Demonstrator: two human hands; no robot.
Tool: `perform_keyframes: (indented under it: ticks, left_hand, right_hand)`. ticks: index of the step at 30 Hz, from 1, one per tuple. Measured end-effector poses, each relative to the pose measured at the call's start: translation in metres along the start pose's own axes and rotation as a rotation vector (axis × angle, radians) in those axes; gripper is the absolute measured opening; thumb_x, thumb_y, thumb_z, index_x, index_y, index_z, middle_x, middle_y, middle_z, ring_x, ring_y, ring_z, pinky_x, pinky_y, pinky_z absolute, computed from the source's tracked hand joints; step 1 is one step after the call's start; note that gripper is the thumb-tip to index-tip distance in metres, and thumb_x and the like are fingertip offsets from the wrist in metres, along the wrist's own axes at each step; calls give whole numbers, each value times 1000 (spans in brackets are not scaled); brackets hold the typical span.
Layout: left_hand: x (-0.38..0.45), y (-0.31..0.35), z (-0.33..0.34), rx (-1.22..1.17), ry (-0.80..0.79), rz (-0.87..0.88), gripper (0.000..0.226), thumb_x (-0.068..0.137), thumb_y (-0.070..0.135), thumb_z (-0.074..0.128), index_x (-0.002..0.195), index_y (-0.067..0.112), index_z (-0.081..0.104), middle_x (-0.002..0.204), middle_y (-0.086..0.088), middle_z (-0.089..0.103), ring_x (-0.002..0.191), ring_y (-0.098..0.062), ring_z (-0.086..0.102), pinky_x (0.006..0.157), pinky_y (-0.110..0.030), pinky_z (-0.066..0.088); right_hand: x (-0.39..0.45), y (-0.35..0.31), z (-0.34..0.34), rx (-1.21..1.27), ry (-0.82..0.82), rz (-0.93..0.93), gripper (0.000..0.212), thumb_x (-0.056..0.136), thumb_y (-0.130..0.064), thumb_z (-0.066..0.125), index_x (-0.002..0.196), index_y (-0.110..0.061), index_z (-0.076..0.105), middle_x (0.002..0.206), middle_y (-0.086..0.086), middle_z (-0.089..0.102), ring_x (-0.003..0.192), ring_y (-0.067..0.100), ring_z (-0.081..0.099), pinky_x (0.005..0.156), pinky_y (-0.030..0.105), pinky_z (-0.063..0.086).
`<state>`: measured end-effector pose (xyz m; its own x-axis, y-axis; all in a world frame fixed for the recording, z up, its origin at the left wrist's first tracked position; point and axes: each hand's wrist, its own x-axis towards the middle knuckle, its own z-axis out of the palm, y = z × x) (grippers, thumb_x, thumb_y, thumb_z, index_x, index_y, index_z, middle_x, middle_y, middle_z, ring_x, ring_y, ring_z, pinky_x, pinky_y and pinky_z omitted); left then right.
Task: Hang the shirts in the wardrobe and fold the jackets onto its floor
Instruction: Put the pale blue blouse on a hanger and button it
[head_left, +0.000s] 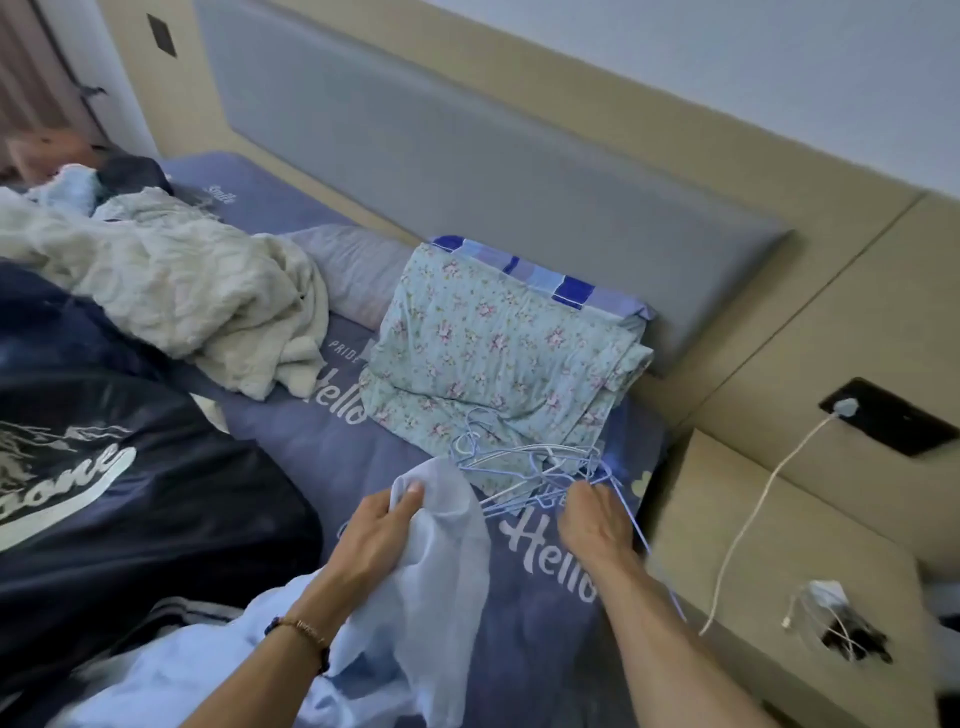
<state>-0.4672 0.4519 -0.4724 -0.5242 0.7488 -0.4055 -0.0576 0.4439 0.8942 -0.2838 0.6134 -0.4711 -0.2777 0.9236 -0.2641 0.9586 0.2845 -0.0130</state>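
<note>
My left hand (382, 525) pinches a fold of a thin pale blue shirt (431, 597) that hangs down over the bed toward me. My right hand (592, 519) grips a light blue wire hanger, one of several tangled hangers (524, 462) lying on the purple bed sheet by the floral bedding. A dark navy jacket (114, 467) with white lettering lies spread on the bed at the left. No wardrobe is in view.
A folded floral quilt (488, 353) leans on the grey headboard (415, 156). A cream blanket (171, 291) and more clothes are heaped at the far left. At right stands a beige bedside table (769, 545) with a white charging cable (748, 519).
</note>
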Motion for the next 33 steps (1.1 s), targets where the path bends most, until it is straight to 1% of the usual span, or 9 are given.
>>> perform_keyframes:
  ticks: [5, 8, 11, 14, 18, 20, 22, 26, 33]
  left_hand:
    - [-1, 9, 25, 40, -71, 34, 50, 100, 46, 46, 70, 7, 53, 65, -5, 57, 63, -17, 52, 65, -34, 44]
    - [-5, 24, 37, 77, -123, 109, 45, 100, 47, 45, 71, 12, 48, 65, -7, 46, 61, -17, 41, 60, -35, 35]
    - [-11, 53, 39, 82, -154, 190, 45, 97, 48, 43, 72, 11, 45, 65, -8, 39, 60, -17, 33, 57, -33, 29]
    - [-21, 80, 32, 56, -117, 275, 43, 101, 37, 45, 66, 13, 37, 62, -8, 32, 56, -15, 31, 50, -24, 27]
    - [-39, 97, 2, 147, -46, 405, 39, 101, 25, 53, 65, 13, 43, 55, 11, 42, 50, -3, 35, 50, -19, 30]
    - [-48, 95, -18, 285, -66, 429, 9, 91, 23, 65, 84, 21, 59, 70, 17, 58, 61, 2, 51, 60, -15, 39]
    - [-60, 94, -29, 432, -163, 392, 40, 69, 30, 73, 105, 33, 57, 96, 21, 61, 86, 4, 58, 73, -12, 43]
    - [-85, 111, -30, 564, -197, 287, 24, 60, 21, 76, 71, 21, 55, 70, 9, 56, 67, -9, 52, 55, -24, 42]
    - [-121, 126, -38, 562, -259, 421, 15, 82, 14, 71, 76, 15, 57, 73, 7, 57, 67, -6, 51, 58, -14, 40]
  right_hand:
    - [-6, 33, -12, 214, 107, 81, 17, 94, -12, 51, 101, -7, 66, 112, 14, 63, 104, 34, 62, 83, 38, 48]
    - [-11, 39, -19, 757, 68, 60, 34, 92, -19, 62, 61, -7, 54, 59, 8, 52, 53, 14, 50, 57, 32, 38]
    - [-31, 16, -45, 1278, -166, -27, 50, 80, -45, 74, 67, 1, 58, 53, 9, 38, 35, 6, 26, 39, 21, 20]
    - [-49, -13, -64, 1240, -258, -209, 66, 74, -46, 82, 68, 13, 53, 51, 6, 42, 45, 10, 39, 45, 24, 28]
    - [-58, -30, -101, 1193, -80, -263, 30, 82, -8, 73, 58, -4, 55, 57, 5, 51, 56, 13, 48, 55, 27, 36]
    - [-69, -29, -131, 1294, -52, -292, 20, 84, -1, 64, 65, -6, 63, 66, 10, 58, 64, 15, 53, 61, 31, 40]
    - [-83, -30, -159, 1270, -48, -379, 15, 85, 2, 60, 73, -4, 68, 72, 11, 60, 71, 16, 54, 65, 31, 40]
    - [-111, -34, -190, 1149, 16, -464, 22, 79, -12, 61, 85, 8, 63, 76, 21, 60, 75, 17, 51, 71, 35, 40]
    - [-150, -18, -237, 1239, 161, -490, 17, 92, -2, 59, 87, -11, 73, 86, 3, 70, 85, 12, 61, 77, 27, 48]
